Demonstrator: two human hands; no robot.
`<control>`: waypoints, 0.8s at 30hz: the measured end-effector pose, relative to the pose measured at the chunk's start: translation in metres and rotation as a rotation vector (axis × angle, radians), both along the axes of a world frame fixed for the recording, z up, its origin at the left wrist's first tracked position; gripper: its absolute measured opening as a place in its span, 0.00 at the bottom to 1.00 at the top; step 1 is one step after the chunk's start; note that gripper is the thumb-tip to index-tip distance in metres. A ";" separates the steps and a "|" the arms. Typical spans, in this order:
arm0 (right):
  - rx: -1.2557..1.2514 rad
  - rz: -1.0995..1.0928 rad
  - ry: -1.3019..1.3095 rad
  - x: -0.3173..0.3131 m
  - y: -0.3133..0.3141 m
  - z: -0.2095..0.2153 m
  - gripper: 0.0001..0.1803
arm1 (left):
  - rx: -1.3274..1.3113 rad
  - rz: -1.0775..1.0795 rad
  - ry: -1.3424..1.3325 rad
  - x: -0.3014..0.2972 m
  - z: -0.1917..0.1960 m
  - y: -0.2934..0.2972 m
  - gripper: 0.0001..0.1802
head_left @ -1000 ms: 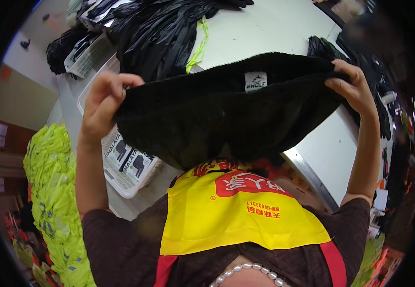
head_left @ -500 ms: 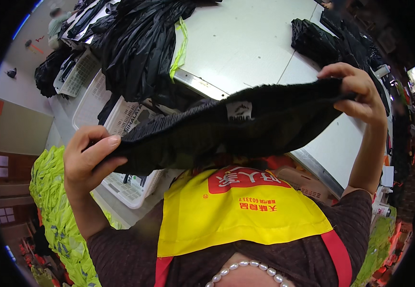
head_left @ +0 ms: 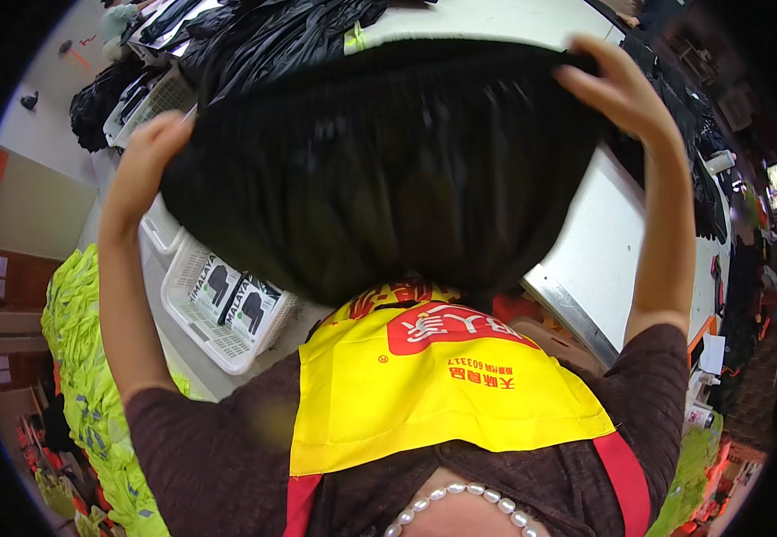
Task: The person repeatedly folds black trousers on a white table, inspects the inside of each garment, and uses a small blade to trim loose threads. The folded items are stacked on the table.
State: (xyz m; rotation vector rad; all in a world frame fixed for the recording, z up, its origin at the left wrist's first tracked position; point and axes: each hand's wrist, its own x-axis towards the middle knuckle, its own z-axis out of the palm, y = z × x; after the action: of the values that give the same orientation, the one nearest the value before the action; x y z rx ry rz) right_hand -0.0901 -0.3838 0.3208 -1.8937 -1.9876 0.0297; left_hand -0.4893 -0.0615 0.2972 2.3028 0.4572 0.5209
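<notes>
A black cloth cover [head_left: 379, 170] with a gathered elastic edge is stretched wide between my two hands, its body hanging down like a bag in front of my yellow apron [head_left: 451, 394]. At its upper left corner, my left hand [head_left: 157, 148] is closed on the edge. The upper right corner is gripped by my right hand [head_left: 610, 85], slightly smeared by motion. Both arms are raised and held out from my body. The label inside the edge does not show now.
Black fabric [head_left: 272, 40] lies heaped on the white table [head_left: 599, 228]. Printed cards lie in a white basket [head_left: 236, 358] at left, below another basket [head_left: 169, 100]. A pile of neon yellow garments [head_left: 84, 358] stands far left. More black items [head_left: 675, 116] lie at right.
Both hands have moved up and away from my body, lifting the cover. Its body has swung open and hangs full, and the label has gone out of sight.
</notes>
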 end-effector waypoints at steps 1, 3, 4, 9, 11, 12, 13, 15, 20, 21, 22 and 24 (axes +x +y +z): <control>0.118 -0.074 -0.120 0.014 0.028 -0.004 0.22 | -0.476 0.162 -0.121 0.023 -0.004 -0.005 0.13; 0.000 -0.525 0.339 -0.092 0.059 0.048 0.18 | -0.906 0.121 -0.246 0.058 -0.007 -0.014 0.15; 0.082 -0.435 0.459 -0.103 0.075 0.042 0.16 | -0.965 0.115 -0.309 0.051 0.000 -0.026 0.14; 0.334 -0.024 0.324 -0.153 0.078 0.033 0.16 | -0.936 -0.069 -0.501 0.096 0.008 -0.075 0.17; 0.309 0.108 0.380 -0.145 0.084 0.010 0.20 | -0.932 -0.076 -0.346 0.127 0.015 -0.112 0.13; 0.294 0.109 0.425 -0.144 0.081 0.005 0.24 | -1.000 -0.121 -0.354 0.131 0.020 -0.122 0.14; 0.278 0.111 0.469 -0.142 0.080 0.003 0.28 | -1.066 -0.166 -0.364 0.132 0.022 -0.126 0.15; 0.309 0.058 0.283 -0.143 0.085 -0.005 0.30 | -0.821 -0.321 -0.389 0.138 0.005 -0.121 0.17; 0.243 -0.010 0.538 -0.107 0.088 -0.014 0.24 | -0.368 -0.387 -0.469 0.114 -0.018 -0.102 0.17; 0.269 0.008 0.593 -0.105 0.083 -0.014 0.24 | -0.374 -0.366 -0.498 0.103 -0.038 -0.084 0.18; 0.290 0.011 0.678 -0.099 0.076 -0.010 0.24 | -0.599 -0.290 -0.574 0.091 -0.069 -0.066 0.18; 0.333 0.013 0.866 -0.087 0.054 0.000 0.23 | -0.759 0.206 -0.618 0.083 -0.153 -0.037 0.19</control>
State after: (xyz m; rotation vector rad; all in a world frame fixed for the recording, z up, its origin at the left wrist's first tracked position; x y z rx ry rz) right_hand -0.1773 -0.3296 0.3210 -1.3186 -1.3049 0.4187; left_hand -0.4065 -0.0988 0.1438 1.2954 0.4746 0.9293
